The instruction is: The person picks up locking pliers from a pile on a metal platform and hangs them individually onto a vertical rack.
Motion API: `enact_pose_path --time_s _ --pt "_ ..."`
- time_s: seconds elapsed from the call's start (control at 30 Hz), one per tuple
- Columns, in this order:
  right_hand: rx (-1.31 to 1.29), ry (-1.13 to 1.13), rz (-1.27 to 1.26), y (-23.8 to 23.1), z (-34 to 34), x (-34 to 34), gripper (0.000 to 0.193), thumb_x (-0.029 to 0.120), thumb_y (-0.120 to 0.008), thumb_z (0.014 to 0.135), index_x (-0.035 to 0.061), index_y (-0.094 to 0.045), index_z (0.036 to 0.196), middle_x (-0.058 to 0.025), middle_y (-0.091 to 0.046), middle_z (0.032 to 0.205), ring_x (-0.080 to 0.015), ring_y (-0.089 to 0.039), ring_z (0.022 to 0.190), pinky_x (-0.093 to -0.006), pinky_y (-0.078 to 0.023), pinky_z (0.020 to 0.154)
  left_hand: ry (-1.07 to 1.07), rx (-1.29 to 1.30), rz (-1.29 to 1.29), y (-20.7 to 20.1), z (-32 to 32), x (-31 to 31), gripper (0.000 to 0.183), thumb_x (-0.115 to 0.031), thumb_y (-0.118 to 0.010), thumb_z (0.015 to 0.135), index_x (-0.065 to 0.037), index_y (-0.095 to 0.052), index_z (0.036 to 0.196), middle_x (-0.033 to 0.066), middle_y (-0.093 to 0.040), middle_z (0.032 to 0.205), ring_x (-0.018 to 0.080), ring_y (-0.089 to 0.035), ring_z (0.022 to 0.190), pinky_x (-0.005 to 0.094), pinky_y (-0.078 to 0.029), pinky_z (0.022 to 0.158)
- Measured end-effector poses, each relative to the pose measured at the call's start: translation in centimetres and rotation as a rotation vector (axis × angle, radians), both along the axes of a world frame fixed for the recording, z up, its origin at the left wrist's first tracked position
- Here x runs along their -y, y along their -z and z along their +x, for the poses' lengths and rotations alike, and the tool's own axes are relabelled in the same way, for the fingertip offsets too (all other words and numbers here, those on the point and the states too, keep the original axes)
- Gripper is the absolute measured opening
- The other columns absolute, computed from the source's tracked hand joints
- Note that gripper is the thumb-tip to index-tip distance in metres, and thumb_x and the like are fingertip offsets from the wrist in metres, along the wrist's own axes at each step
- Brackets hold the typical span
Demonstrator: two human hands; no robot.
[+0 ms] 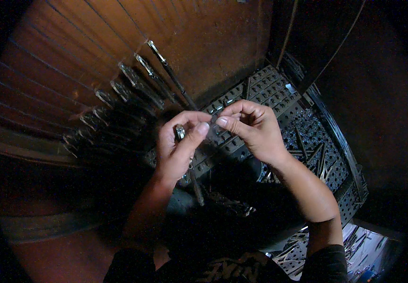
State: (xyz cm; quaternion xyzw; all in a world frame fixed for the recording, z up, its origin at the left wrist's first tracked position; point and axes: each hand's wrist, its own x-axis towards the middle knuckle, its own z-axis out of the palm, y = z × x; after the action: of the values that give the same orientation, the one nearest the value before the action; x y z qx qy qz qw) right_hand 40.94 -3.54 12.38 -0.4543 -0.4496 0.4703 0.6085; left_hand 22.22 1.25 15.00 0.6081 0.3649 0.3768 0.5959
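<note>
My left hand (178, 141) is closed around a slim dark tool (195, 186). A shiny metal end (180, 132) sticks up between thumb and fingers, and the shaft comes out below the palm; the tool's kind is unclear. The thumb and forefinger of that hand also pinch toward my right hand (253, 127). Its thumb and forefinger are pressed together, fingertips almost meeting the left ones. Something small and thin seems to sit between the fingertips, too blurred to name. Below both hands lies a dark metal plate (279, 96) with rows of holes.
Several long dark tools with shiny metal ends (152, 70) stand in a row along a rusty brown wall (213, 42) at left. Loose metal strips and rods (314, 158) lie on a perforated tray at right. Cables hang at upper right. Deep shadow covers the lower middle.
</note>
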Motion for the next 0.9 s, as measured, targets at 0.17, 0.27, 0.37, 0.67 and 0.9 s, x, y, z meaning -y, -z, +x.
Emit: enact_pose_path --time_s 0.17,0.27,0.37,0.67,0.9 --pt "0.067 0.014 0.017 -0.2 -0.4 0.3 0.011 0.012 -0.076 0.090 0.0020 -0.075 0.094 0.0020 -0.069 0.081 -0.0042 -0.057 0.076 -0.0222 -0.048 0.071 0.055 -0.139 0.161 0.0 -0.2 -0.8 0.004 -0.005 -0.069 0.088 -0.001 -0.068 0.088 -0.0027 -0.064 0.075 0.0030 -0.054 0.070 0.0211 -0.043 0.065" --pt "-0.052 0.014 0.013 -0.1 -0.9 -0.3 0.013 0.013 -0.073 0.093 0.0013 -0.073 0.097 -0.0001 -0.070 0.084 -0.0052 -0.060 0.076 -0.0217 -0.049 0.070 -0.037 -0.166 0.095 -0.9 -0.2 -1.1 0.007 -0.006 -0.070 0.088 -0.002 -0.067 0.082 -0.0033 -0.062 0.073 0.0025 -0.052 0.068 0.0218 -0.041 0.062" --pt "-0.252 -0.062 -0.008 -0.4 -0.6 -1.4 0.015 0.013 -0.071 0.095 0.0000 -0.072 0.101 -0.0029 -0.071 0.088 -0.0070 -0.062 0.077 -0.0220 -0.050 0.070 -0.007 -0.125 0.099 -1.5 0.2 -2.0 0.008 -0.007 -0.070 0.087 -0.003 -0.068 0.082 -0.0037 -0.062 0.072 0.0028 -0.053 0.068 0.0219 -0.041 0.061" --pt "-0.280 0.032 -0.020 -2.2 0.9 -12.5 0.016 0.011 -0.068 0.095 -0.0040 -0.071 0.099 -0.0068 -0.071 0.082 -0.0110 -0.064 0.069 -0.0243 -0.051 0.063 -0.315 0.083 0.391 -5.3 2.0 -12.4 0.028 -0.015 -0.067 0.090 -0.001 -0.066 0.115 0.0007 -0.062 0.088 0.0048 -0.049 0.067 0.0212 -0.037 0.061" --pt "-0.291 0.009 -0.022 -1.8 0.6 -17.6 0.014 0.013 -0.067 0.096 0.0003 -0.070 0.102 -0.0052 -0.071 0.088 -0.0123 -0.067 0.077 -0.0249 -0.055 0.071 -0.239 -0.142 0.698 -5.9 2.9 -16.0 0.037 -0.014 -0.065 0.090 0.002 -0.067 0.124 0.0089 -0.067 0.113 0.0055 -0.052 0.072 0.0217 -0.041 0.064"
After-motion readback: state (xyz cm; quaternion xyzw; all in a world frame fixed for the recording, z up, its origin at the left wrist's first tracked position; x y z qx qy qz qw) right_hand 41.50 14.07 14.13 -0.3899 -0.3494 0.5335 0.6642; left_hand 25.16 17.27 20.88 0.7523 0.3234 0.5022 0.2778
